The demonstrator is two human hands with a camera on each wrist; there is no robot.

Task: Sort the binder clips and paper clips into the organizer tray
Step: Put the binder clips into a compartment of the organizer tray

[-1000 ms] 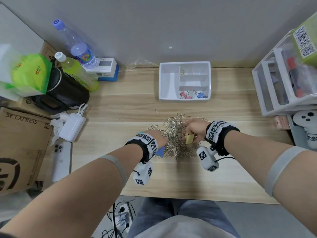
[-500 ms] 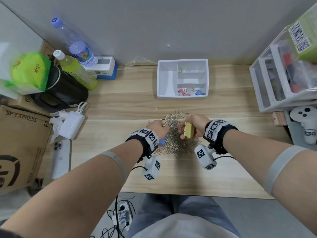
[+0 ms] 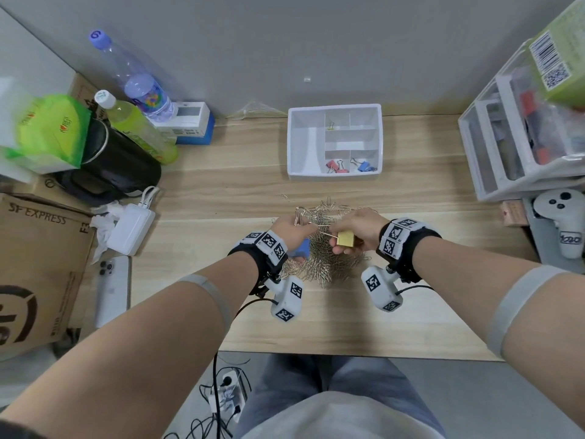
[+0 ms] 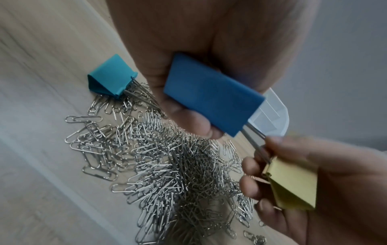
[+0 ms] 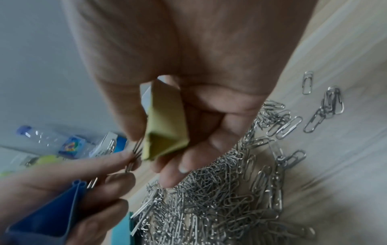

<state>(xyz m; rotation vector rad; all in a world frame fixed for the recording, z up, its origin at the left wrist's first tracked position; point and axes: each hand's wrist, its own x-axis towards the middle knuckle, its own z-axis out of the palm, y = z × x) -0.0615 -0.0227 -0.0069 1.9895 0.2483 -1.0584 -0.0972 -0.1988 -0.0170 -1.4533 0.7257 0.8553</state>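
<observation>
My left hand grips a blue binder clip, seen large in the left wrist view. A yellow binder clip is pinched in my right hand, with fingers curled round it. Both hands hover just above a pile of silver paper clips, and the two clips' wire handles meet between them. A teal binder clip lies at the pile's edge. The white organizer tray stands further back, with a red binder clip, a blue one and a small yellow one in separate compartments.
Bottles, a black pouch, a white charger, a phone and a cardboard box crowd the left side. A clear drawer unit and a white controller stand at the right. Loose paper clips lie beyond the pile.
Both hands have risen off the paper clip pile and drawn together. The yellow clip has come up with the right hand, and the clips' wire handles now meet.
</observation>
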